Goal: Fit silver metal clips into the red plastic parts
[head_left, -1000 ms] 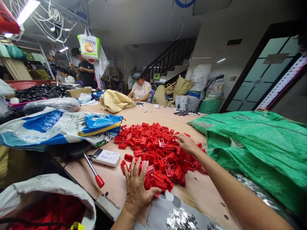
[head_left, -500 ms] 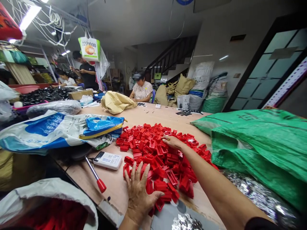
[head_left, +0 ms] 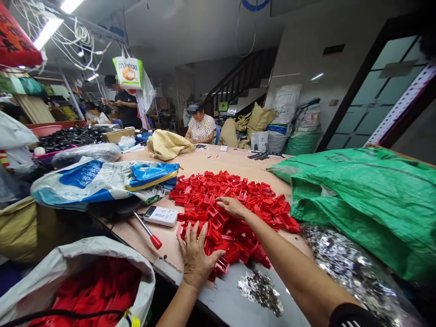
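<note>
A wide heap of red plastic parts (head_left: 218, 181) covers the middle of the table (head_left: 225, 161). Against its near left edge rests my left hand (head_left: 198, 252), fingers spread over the parts and thumb pointing right. My right hand (head_left: 233, 208) reaches into the middle of the heap, palm down, its fingers stretched out to the left over the parts. Neither hand has a part enclosed in it. Just below the heap, a small pile of shiny metal pieces (head_left: 260, 290) lies on a grey sheet (head_left: 226, 299).
An open white sack (head_left: 146, 290) of red parts stands at lower left. A lever with a red handle (head_left: 156, 241) and a white power bank (head_left: 161, 215) lie left of the heap. A green sack (head_left: 357, 195) and more metal pieces (head_left: 340, 254) are at right. A person (head_left: 200, 127) sits opposite.
My right hand has moved left and nearer across the heap. My left hand stays spread at the near edge. The view has shifted, showing more of the white sack.
</note>
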### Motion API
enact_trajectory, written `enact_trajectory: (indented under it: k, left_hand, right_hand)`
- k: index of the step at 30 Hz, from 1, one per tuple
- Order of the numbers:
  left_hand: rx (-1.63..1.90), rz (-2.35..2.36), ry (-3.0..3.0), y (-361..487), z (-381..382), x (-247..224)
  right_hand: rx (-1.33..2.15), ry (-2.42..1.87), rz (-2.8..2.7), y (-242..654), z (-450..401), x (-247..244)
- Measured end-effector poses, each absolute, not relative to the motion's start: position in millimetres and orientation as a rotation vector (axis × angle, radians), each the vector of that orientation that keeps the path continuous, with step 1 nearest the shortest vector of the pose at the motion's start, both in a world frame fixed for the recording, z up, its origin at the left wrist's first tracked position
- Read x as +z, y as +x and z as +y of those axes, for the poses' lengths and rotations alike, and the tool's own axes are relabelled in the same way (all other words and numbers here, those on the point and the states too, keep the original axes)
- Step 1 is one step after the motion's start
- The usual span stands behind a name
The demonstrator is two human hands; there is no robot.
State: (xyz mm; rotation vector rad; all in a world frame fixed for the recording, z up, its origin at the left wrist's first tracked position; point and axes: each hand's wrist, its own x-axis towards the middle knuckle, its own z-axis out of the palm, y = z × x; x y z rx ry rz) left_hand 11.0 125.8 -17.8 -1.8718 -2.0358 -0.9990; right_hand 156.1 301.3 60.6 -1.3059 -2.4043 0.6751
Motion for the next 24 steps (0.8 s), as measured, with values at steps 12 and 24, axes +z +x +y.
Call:
enact_trajectory:
  k: [12, 24]
  left_hand:
    - [-1.073, -2.057, -1.706, 13, 106, -38]
    - [-1.22, -1.945, -1.746, 6, 106, -50]
  right_hand:
    - [0.59, -1.051, -2.532, 143, 242, 68]
    - [0.286, -1.811, -2.057, 343, 373, 62]
